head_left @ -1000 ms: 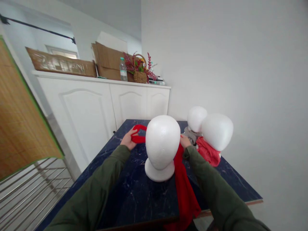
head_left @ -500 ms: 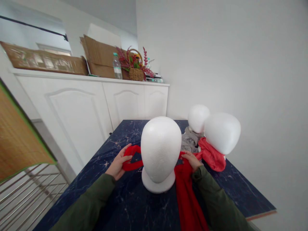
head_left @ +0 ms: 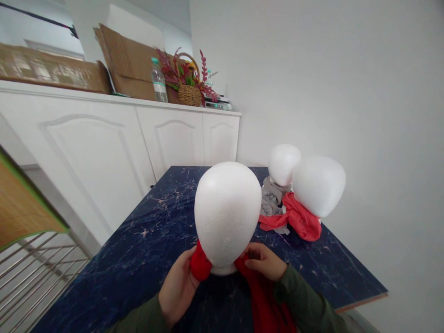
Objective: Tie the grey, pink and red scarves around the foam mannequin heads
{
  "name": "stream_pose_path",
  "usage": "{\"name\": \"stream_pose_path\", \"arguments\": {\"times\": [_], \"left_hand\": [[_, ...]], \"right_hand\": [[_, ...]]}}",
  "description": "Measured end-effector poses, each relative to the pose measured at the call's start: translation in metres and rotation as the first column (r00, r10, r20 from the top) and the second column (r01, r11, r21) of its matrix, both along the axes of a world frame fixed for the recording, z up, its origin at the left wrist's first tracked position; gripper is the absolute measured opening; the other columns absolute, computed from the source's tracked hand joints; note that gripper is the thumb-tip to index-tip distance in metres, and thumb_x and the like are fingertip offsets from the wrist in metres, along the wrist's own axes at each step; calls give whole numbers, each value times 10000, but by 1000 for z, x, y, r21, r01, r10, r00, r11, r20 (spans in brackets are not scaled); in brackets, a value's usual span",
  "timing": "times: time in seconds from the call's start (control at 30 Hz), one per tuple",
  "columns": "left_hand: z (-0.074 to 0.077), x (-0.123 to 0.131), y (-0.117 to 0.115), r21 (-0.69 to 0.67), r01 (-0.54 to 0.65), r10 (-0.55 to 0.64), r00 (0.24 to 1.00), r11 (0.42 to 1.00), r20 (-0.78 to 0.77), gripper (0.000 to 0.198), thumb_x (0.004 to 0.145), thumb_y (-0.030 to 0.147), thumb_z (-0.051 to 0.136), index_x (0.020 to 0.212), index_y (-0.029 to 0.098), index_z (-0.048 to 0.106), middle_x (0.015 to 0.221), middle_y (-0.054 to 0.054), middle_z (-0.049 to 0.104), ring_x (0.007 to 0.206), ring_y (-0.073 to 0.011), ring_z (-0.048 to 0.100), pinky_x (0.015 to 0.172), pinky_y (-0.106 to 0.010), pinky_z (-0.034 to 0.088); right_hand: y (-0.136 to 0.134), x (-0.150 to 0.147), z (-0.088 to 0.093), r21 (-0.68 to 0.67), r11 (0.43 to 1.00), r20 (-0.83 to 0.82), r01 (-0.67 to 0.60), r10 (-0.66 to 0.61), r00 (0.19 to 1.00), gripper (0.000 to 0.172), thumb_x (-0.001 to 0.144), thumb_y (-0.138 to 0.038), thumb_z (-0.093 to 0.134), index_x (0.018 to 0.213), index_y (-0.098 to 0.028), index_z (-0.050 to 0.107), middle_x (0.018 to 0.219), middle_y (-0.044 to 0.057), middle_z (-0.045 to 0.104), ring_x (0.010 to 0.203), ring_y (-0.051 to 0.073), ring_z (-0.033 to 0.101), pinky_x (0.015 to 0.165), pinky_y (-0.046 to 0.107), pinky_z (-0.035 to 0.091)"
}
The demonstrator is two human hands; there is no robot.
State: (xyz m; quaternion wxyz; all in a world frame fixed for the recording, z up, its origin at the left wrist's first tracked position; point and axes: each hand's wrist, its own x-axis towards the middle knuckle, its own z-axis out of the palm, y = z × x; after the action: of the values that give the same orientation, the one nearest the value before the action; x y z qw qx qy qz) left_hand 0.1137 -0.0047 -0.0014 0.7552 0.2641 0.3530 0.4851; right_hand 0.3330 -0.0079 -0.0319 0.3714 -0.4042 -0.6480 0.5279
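The left grip and right grip hold red cloth, apparently passing behind the foam head.

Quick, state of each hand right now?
Left hand: closed loosely, holding the red scarf low beside the white mannequin head.
Right hand: closed, holding the red scarf on the head's other side.

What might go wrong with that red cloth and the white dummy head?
The red cloth trails down from the right hand, so it might snag or drag. It looks bunched at the left hand, so folds could tangle. A hard tug might tip the white dummy head, since neither hand visibly grips it.
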Motion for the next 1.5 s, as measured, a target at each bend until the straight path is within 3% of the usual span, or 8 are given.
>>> {"name": "stream_pose_path", "arguments": {"times": [0.27,0.5,0.7,0.97,1.17,1.27,1.37,1.5], "left_hand": [[-13,-3,11,-127,188,-185,982,974,35,189,728,147,493,889,81,568,760,-77,638,635,-113,589,654,-227,484],[-17,-3,12,50,504,-506,861,862,43,363,626,124,433,958,107,580,889,-102,633,823,-219,598,763,-355,453],[-12,6,7,237,441,-385,889,865,-249,386,588,54,579,958,164,592,821,-66,659,806,-236,602,698,-358,479],[-6,6,9,541,495,-189,831,680,-523,360,629,144,616,988,165,604,983,-67,629,927,-239,558,896,-394,388],[-6,3,6,568,515,-76,780,641,-621,369,647,164,588,1016,171,594,978,-67,628,903,-237,563,849,-352,415],[-8,1,10,532,561,-42,712,635,-701,280,672,217,564,937,151,624,881,-68,652,828,-232,578,777,-338,440],[-13,-3,15,480,628,-50,637,613,-769,219,679,188,526,854,133,646,798,-51,663,723,-196,581,699,-300,450],[-18,-5,16,471,620,-112,670,628,-734,256,651,154,535,884,126,638,815,-40,658,744,-174,575,726,-280,437]], "right_hand": [[0,-16,3,276,925,195,262,-320,927,161,698,-236,518,802,-182,630,741,29,625,729,167,554,706,309,431],[-5,-39,-6,-52,939,-140,341,-345,928,192,681,-322,557,806,-177,565,687,3,579,560,120,517,508,250,438],[-21,-58,-8,80,911,-75,405,-400,913,250,690,-337,549,871,-166,577,754,26,580,640,130,534,605,272,453],[-48,-87,5,355,825,167,439,-518,839,711,443,-344,739,1105,-261,496,1079,49,423,1021,236,432,905,368,345],[-52,-104,3,358,746,64,561,-620,782,307,568,-178,620,873,-209,593,967,49,501,930,206,476,856,332,369],[-49,-106,-5,203,736,-83,646,-644,760,144,594,-101,505,707,-180,543,730,11,545,713,155,513,700,289,425],[-44,-104,-8,43,793,-183,608,-592,785,162,609,-82,429,710,-172,518,644,-12,554,609,130,513,618,261,431],[-46,-105,3,207,825,-103,526,-517,850,349,615,-156,536,963,-172,519,904,39,585,848,180,539,797,319,410]]}}
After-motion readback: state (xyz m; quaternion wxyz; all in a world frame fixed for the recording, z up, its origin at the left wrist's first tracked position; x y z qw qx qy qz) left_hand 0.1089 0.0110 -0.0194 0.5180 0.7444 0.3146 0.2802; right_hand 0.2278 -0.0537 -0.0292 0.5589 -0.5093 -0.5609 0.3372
